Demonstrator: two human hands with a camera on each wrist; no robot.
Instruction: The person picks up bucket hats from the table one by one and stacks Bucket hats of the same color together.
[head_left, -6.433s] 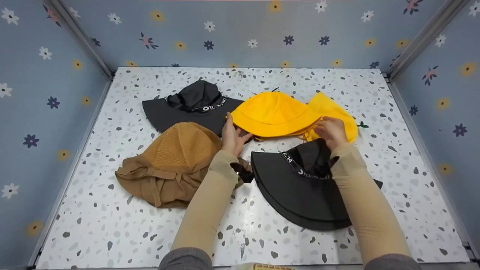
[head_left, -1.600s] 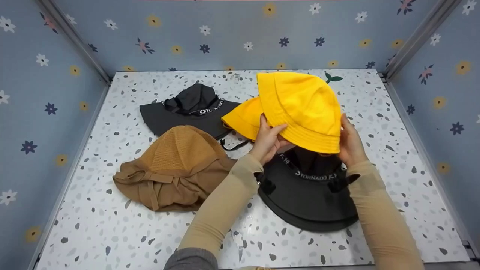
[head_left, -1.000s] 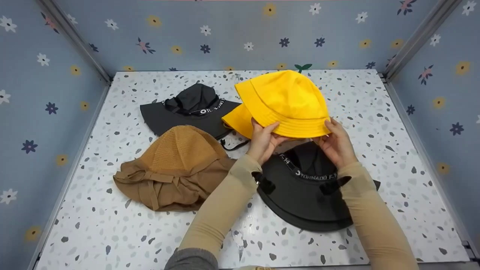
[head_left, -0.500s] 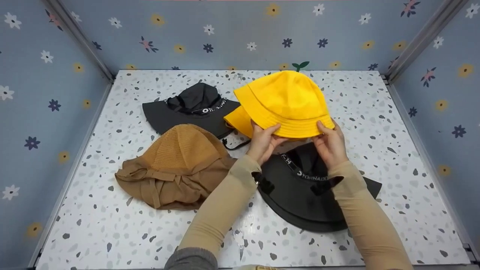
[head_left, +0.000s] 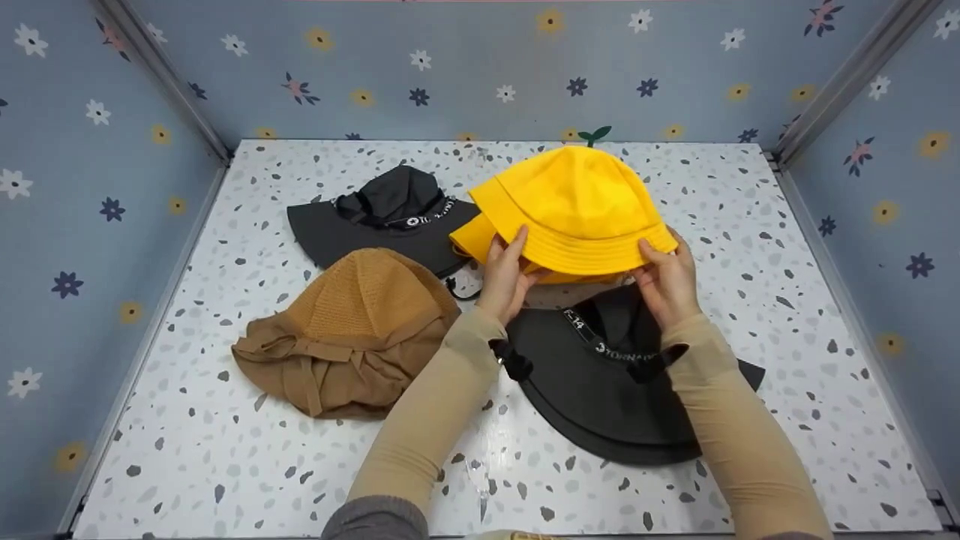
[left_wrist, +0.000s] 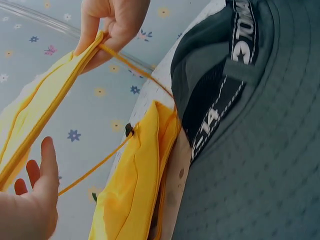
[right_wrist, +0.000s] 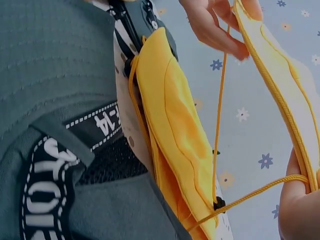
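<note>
A yellow bucket hat [head_left: 577,199] with a green sprout [head_left: 595,136] on its crown is held above the table, its brim tilted toward me. My left hand [head_left: 506,277] holds the brim's left part, thumb on top and fingers beneath. At the right of the brim, my right hand [head_left: 667,277] pinches the edge between thumb and fingers. A yellow cord [right_wrist: 250,198] hangs from the hat's underside in the wrist views. Behind and below lies a second yellow hat [left_wrist: 131,180], mostly hidden in the head view. Under my forearms is a black wide-brimmed hat [head_left: 592,397] with a lettered band.
A brown hat [head_left: 360,330] with a knitted crown and bow lies to the left. Behind it, another black hat [head_left: 390,217] lies with its cord trailing right. Flower-patterned walls [head_left: 465,67] enclose the speckled table [head_left: 247,480] on the back and both sides.
The sprout hat has been lifted off the table, then swung left and levelled somewhat. My right hand has shifted to the front brim. Just now my left hand has slid left along the brim.
</note>
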